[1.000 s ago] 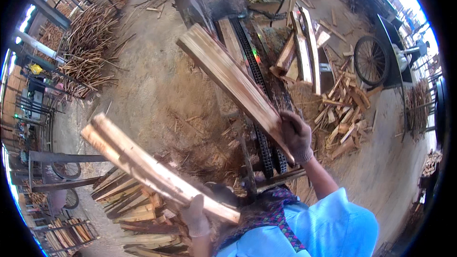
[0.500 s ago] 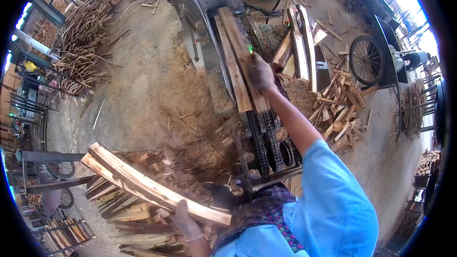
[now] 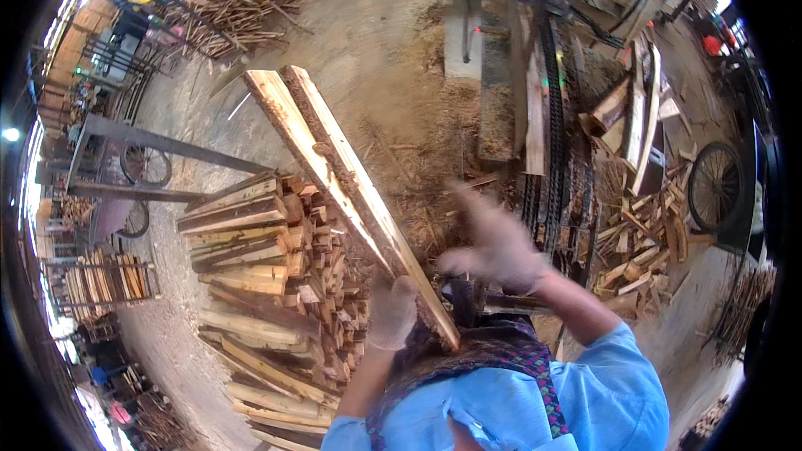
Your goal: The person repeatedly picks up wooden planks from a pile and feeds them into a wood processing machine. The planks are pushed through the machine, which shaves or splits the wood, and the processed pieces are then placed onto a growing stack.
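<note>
My gloved left hand [image 3: 391,313] is closed round the near part of two long bark-edged wooden slats [image 3: 368,196]. They lean away to the far left, their near end by my apron. My gloved right hand [image 3: 494,248], smeared by motion, holds nothing; thumb and fingers are apart, and it hovers between the slats and the machine. On the machine's chain conveyor [image 3: 553,108] side, another wooden slat [image 3: 535,121] lies lengthwise, apart from both hands.
A tall stack of split wood [image 3: 251,255] stands at my left, beside a metal frame [image 3: 167,143]. Right of the machine lie several longer timbers [image 3: 642,108] and a heap of offcuts [image 3: 639,242]. Farther right is a spoked cart wheel [image 3: 716,187]. Loose sticks [image 3: 242,0] lie far left.
My right hand has left the wood on the conveyor and drawn back toward me. My left hand has raised the two slats and swung them to point farther forward. The view has turned left.
</note>
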`<state>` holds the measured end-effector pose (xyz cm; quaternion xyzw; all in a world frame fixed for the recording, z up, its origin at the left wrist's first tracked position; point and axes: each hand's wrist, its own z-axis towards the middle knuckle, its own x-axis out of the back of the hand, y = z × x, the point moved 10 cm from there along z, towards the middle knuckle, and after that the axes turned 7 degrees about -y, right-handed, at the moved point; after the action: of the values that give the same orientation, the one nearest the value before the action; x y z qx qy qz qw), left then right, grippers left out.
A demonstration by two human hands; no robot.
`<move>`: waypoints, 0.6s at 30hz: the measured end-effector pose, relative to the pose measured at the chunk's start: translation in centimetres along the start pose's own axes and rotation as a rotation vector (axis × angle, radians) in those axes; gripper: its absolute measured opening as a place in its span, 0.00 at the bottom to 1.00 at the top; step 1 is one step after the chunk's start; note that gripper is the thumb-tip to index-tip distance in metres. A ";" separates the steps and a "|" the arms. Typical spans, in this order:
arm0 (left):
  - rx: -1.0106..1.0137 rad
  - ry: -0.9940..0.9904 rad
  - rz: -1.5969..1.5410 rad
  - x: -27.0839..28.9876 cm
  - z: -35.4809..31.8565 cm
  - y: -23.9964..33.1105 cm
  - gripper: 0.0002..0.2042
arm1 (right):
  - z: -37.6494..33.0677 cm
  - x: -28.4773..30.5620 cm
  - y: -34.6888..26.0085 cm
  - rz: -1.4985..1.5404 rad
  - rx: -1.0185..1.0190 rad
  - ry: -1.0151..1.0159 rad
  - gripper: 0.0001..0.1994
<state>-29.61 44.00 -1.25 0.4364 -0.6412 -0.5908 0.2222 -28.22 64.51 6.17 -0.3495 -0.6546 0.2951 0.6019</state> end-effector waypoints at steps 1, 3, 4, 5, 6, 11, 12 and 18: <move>-0.017 -0.003 0.093 -0.6 -0.1 -0.6 0.45 | 0.8 -3.4 -0.6 0.232 -0.099 -0.191 0.60; -0.116 -0.057 0.136 -3.3 0.2 1.1 0.44 | 3.7 -5.7 0.2 0.644 -0.129 -0.118 0.59; -0.090 -0.059 0.137 -3.6 0.0 1.6 0.42 | 3.3 -4.9 -0.3 0.710 -0.106 -0.046 0.58; -0.063 -0.061 0.139 -3.8 -0.2 2.1 0.39 | 2.7 -3.8 -1.0 0.774 -0.083 0.029 0.57; -0.043 -0.055 0.133 -4.0 -0.3 2.2 0.37 | 2.0 -2.8 -1.3 0.829 -0.056 0.094 0.56; -0.127 -0.154 0.266 -6.2 -0.2 3.8 0.33 | -0.8 -0.7 -1.3 0.792 -0.044 0.246 0.56; -0.160 -0.189 0.267 -7.1 -0.1 4.2 0.32 | -1.3 -0.9 -0.6 0.772 -0.065 0.258 0.56; -0.207 -0.521 0.486 -12.5 -0.9 5.6 0.27 | -8.0 2.6 -0.7 0.744 0.038 0.475 0.62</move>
<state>-24.09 53.36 7.17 0.0817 -0.6981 -0.6737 0.2281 -20.38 65.92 9.07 -0.6083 -0.3220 0.4153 0.5949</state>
